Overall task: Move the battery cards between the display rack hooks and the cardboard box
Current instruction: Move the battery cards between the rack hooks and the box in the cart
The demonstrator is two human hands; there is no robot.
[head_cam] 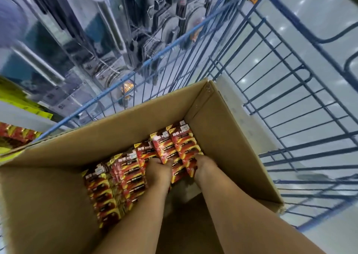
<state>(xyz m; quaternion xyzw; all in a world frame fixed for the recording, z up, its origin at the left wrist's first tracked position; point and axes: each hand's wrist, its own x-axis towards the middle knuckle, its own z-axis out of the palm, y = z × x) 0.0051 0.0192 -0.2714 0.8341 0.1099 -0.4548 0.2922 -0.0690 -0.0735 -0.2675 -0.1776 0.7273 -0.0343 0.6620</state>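
Observation:
An open cardboard box (pixel 228 135) sits in a blue wire cart, and both my arms reach down into it. Red and yellow battery cards (pixel 108 188) lie in overlapping rows on the box floor. My left hand (pixel 157 169) and my right hand (pixel 203 166) are at the right end of the rows, fingers curled round a stack of battery cards (pixel 174 145) from either side. The fingertips are hidden among the cards. More red battery cards (pixel 17 133) hang at the left edge, beside the box.
The blue wire cart (pixel 280 91) surrounds the box, its mesh walls rising behind and to the right. Behind the cart hang blurred packaged goods on a display rack (pixel 108 41). Yellow shelf labels (pixel 25 104) run along the left. Shiny floor (pixel 319 11) shows at top right.

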